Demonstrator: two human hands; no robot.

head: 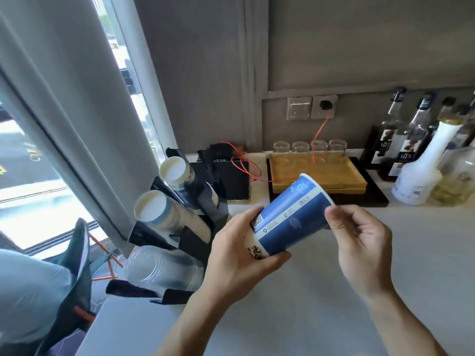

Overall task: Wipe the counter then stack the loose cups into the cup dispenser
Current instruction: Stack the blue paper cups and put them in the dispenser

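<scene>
**A:** status on the hands?

**B:** I see both up over the counter (295, 304). Left hand (239, 255) is wrapped around the narrow base end of a blue paper cup (290, 217), thumb under, fingers curled over the top. Right hand (365, 242) pinches the wide rim end, thumb on the blue wall, other fingers curled behind.

**A:** cup orientation?

**B:** Tilted, nearly on its side. Base points down-left toward me, mouth points up-right toward the back wall. Held in the air, not touching the counter.

**A:** 1 cup or a stack?

**B:** Can't tell. I see 1 outer wall with a white band and a QR code near the base.

**A:** dispenser?

**B:** Black cup dispenser (205, 214) at the counter's left edge by the window, just left of the left hand. I count 3 slanted tiers: 2 stacks of paper cups (159, 211) in the upper tiers, white bottoms facing me, and clear plastic cups (159, 271) in the lowest tier.

**A:** counter state?

**B:** Pale surface in front of me looks bare. Can't judge wet or dry.

**A:** anything behind?

**B:** Wooden tray (318, 176) on a dark base behind the cup, 4 glass jars (309, 147) at its far edge. An orange cable (318, 134) runs from the wall socket (324, 106) down across the tray to a black device (231, 178) beside the dispenser. Syrup bottles (406, 140) are at the right, a white bottle (424, 165) in front of them.
</scene>
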